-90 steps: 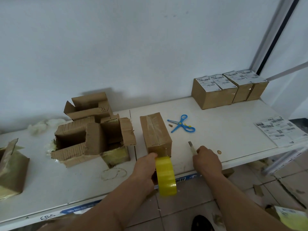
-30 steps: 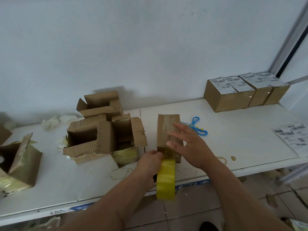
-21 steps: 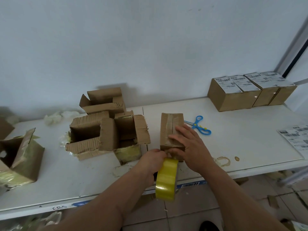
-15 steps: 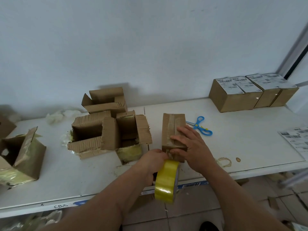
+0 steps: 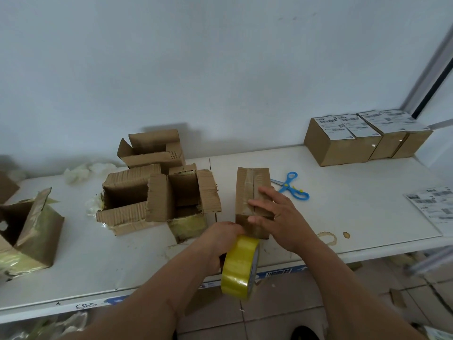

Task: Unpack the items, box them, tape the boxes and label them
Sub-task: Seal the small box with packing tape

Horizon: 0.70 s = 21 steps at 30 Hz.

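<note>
The left hand point(image 5: 221, 238) grips the yellow tape roll point(image 5: 241, 265) off the white counter point(image 5: 343, 192) edge; just beyond, the closed brown cardboard box point(image 5: 252, 190) runs near-to-far, the right hand point(image 5: 279, 218) pressing flat-fingered on its taped seam.

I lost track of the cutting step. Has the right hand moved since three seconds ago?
Yes. The right hand left the bare table near the front edge and went left onto the taped box, resting across its top.

Scissors point(image 5: 291, 187) right of box point(image 5: 252, 182) (touching)
</note>
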{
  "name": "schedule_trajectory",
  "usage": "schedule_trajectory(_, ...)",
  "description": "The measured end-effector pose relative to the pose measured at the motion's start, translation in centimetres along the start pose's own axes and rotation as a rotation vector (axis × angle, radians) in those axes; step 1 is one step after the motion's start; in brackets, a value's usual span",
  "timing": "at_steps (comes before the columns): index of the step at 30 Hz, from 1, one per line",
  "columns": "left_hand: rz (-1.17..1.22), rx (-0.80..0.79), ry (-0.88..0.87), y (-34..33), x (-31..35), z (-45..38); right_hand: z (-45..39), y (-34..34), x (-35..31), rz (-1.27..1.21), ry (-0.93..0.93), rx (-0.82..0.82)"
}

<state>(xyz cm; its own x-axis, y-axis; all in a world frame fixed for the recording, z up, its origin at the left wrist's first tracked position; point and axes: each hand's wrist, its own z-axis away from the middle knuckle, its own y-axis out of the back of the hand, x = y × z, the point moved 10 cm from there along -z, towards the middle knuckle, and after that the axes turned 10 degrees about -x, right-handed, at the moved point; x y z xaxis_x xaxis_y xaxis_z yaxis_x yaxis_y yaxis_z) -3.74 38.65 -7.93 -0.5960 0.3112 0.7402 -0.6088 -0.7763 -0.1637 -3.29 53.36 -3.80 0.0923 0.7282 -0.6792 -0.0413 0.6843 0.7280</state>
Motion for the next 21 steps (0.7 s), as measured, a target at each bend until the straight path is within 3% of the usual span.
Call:
schedule_trajectory(4, 0.000, -0.008, 0.050, 0.0, -0.7, -0.2, 0.2, 0.1, -0.3, -0.027, -0.016, -0.002)
schedule_trajectory(6, 0.009, 0.007, 0.059, 0.2, -1.0, -0.3, 0.6, 0.7, -0.4, -0.169, -0.016, 0.031)
schedule_trajectory(10, 0.019, 0.034, 0.065, 0.2, -1.1, -0.7, 2.8, 4.5, 1.5, -0.370, -0.095, 0.348)
schedule_trajectory(13, 0.009, 0.043, 0.069, 0.1, -1.1, -0.9, 4.4, 5.5, 5.2, -0.133, -0.335, 0.373)
schedule_trajectory(16, 0.013, 0.042, 0.073, -0.1, -1.2, -1.0, 5.5, 3.6, 9.4, 0.122, -0.604, 0.140)
schedule_trajectory(18, 0.028, 0.041, 0.077, -0.3, -1.3, -1.0, 6.2, 2.8, 10.5, 0.237, -0.672, 0.054)
schedule_trajectory(21, 0.037, 0.026, 0.081, -0.7, -1.3, -0.8, 6.1, 2.9, 9.9, 0.370, -0.640, 0.076)
